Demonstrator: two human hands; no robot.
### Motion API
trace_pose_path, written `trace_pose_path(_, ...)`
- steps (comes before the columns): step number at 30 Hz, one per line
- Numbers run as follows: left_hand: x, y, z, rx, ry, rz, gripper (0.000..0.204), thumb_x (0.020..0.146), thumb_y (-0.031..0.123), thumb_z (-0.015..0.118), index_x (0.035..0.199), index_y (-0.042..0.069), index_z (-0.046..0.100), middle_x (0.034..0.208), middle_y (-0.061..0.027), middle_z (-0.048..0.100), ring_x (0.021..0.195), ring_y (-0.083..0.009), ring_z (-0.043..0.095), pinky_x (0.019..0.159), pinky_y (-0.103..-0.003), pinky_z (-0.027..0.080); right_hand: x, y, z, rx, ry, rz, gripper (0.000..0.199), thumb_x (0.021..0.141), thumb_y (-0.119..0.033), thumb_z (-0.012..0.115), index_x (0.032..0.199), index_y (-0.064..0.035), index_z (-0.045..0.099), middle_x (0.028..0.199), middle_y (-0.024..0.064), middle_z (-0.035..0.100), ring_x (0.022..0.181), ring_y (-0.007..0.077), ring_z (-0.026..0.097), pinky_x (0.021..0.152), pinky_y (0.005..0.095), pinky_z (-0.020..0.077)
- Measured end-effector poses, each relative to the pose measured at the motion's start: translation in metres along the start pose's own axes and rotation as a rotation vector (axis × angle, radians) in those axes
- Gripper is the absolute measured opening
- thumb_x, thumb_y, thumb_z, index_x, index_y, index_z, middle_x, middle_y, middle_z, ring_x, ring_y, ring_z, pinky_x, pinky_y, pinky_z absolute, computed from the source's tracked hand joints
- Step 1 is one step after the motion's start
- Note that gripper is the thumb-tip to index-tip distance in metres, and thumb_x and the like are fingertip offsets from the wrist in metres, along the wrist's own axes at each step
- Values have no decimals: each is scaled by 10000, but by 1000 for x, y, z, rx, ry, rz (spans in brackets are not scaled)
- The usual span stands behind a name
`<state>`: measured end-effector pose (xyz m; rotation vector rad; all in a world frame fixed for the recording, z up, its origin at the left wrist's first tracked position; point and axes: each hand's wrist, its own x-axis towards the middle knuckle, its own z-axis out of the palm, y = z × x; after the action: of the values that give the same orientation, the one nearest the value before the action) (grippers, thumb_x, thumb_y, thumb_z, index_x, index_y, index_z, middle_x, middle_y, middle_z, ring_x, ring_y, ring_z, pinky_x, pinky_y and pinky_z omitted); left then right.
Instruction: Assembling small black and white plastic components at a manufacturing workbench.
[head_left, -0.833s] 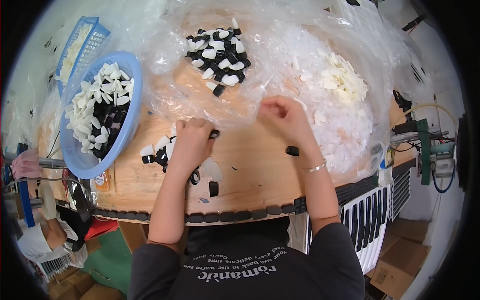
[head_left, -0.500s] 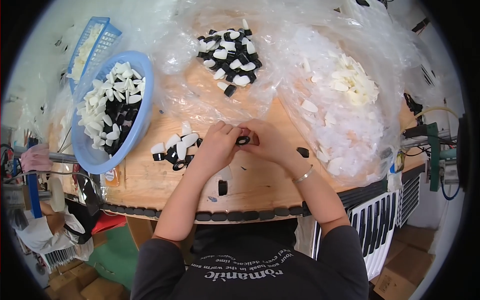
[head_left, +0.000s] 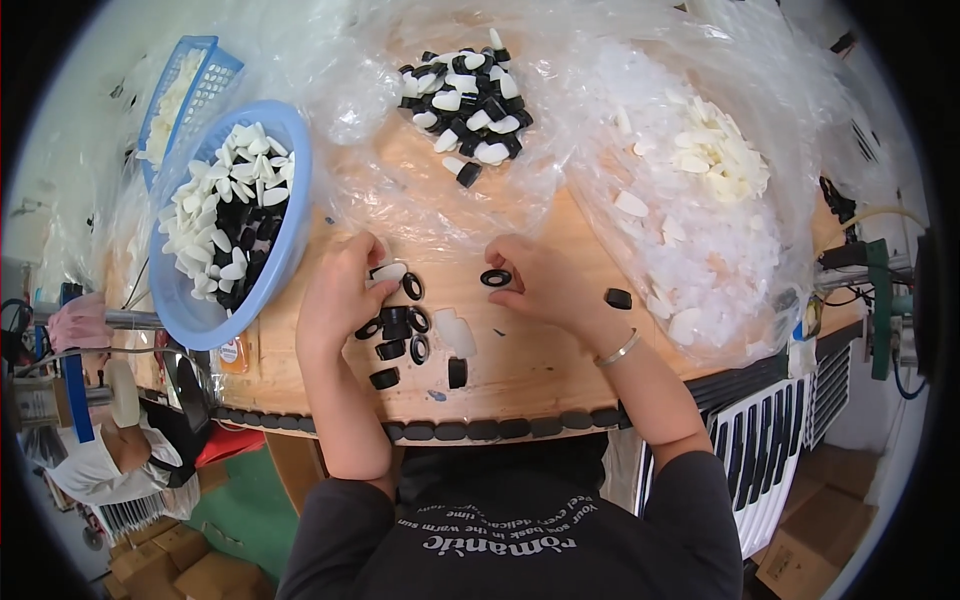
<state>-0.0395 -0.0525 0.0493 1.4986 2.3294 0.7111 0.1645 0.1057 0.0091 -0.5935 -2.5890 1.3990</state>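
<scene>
My right hand [head_left: 545, 285] pinches a small black ring [head_left: 495, 278] between thumb and fingers, just above the wooden table [head_left: 520, 370]. Close beside it, my left hand [head_left: 340, 295] holds a white-capped black piece [head_left: 390, 272] at its fingertips. Under and next to the left hand lie several loose black rings [head_left: 400, 335] and a clear white cap [head_left: 455, 330]. One black ring [head_left: 618, 298] lies alone right of my right wrist.
A blue bowl [head_left: 280, 255] of white and black pieces stands at the left, a blue basket [head_left: 205, 60] behind it. Clear plastic sheets hold a pile of assembled black-and-white pieces [head_left: 465, 90] at the back and white caps [head_left: 715, 160] at the right. A row of black pieces [head_left: 480, 430] lines the front edge.
My hands came together at the table's middle, then drew slightly apart. The right hand now shows a black ring in its fingers. The view has shifted slightly.
</scene>
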Motion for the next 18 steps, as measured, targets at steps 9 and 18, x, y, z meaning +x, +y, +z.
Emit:
trace_pose_path(9, 3, -7, 12, 59, -50, -20, 187, 683, 18, 727, 765, -16, 562, 770, -195, 616, 745, -357, 586, 690, -419, 470, 1, 14, 8, -160, 54, -84, 275, 730, -127, 738, 949, -95, 575, 937, 75, 593, 836, 280, 618, 708, 374, 498)
trace_pose_path(18, 11, 27, 11, -270, 19, -57, 111, 785, 37, 659, 833, -6, 570, 850, -181, 593, 811, -347, 596, 677, -391, 475, -2, 12, 4, -74, 164, -110, 316, 716, -80, 762, 990, -53, 607, 950, 50, 569, 646, 180, 580, 613, 303, 481)
